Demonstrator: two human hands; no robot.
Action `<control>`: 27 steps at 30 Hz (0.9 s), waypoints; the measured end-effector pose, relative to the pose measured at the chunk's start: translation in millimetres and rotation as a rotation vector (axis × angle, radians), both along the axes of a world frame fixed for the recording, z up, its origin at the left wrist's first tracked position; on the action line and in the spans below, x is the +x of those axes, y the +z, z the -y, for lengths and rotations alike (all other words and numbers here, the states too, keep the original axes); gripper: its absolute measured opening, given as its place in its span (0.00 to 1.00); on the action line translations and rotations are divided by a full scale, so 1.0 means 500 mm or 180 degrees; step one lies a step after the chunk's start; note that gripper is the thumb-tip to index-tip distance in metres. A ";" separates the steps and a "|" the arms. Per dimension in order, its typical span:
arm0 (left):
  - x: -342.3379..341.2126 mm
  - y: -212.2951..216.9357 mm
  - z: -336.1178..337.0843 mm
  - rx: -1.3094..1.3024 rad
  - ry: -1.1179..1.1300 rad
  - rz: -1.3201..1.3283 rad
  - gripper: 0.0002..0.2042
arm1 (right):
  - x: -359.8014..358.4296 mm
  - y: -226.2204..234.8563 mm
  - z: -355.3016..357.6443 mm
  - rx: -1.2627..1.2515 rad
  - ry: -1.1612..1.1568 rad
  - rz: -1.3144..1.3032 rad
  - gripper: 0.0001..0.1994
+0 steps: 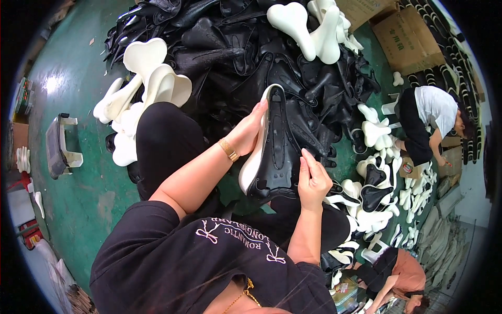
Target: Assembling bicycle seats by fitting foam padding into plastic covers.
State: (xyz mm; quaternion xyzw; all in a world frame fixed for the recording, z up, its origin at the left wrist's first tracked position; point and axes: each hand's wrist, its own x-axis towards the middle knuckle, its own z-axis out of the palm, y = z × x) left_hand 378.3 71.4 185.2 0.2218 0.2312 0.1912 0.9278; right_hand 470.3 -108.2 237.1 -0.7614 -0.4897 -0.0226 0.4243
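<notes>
A bicycle saddle (277, 146) with a black plastic base and a white foam rim is held over my lap, its underside toward me and its narrow nose pointing away. My left hand (248, 130) grips it along the left edge, fingers reaching beneath. At the right edge is my right hand (315, 180), thumb and fingertips pinched together. Whatever lies between those fingertips is too small to make out. Just beyond the saddle spreads a large heap of black saddle pieces (219, 49).
White foam saddles (146, 60) lie left of the heap, others (298, 26) on top. More white and black saddles (374, 183) cover the floor at right. Two people (436, 112) bend over nearby. A plastic stool (64, 146) stands left, a cardboard box (408, 42) far right.
</notes>
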 end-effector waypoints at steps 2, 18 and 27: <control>-0.001 0.007 0.001 -0.0155 0.0027 0.0068 0.26 | 0.000 -0.001 -0.005 0.0018 0.0020 0.0039 0.11; -0.003 0.006 0.001 -0.0299 0.0091 0.0066 0.25 | -0.001 -0.009 -0.015 0.0065 0.0020 0.0331 0.13; -0.010 0.004 0.008 0.0231 -0.0325 -0.0333 0.19 | 0.023 -0.019 -0.040 -0.0032 0.0094 0.0755 0.13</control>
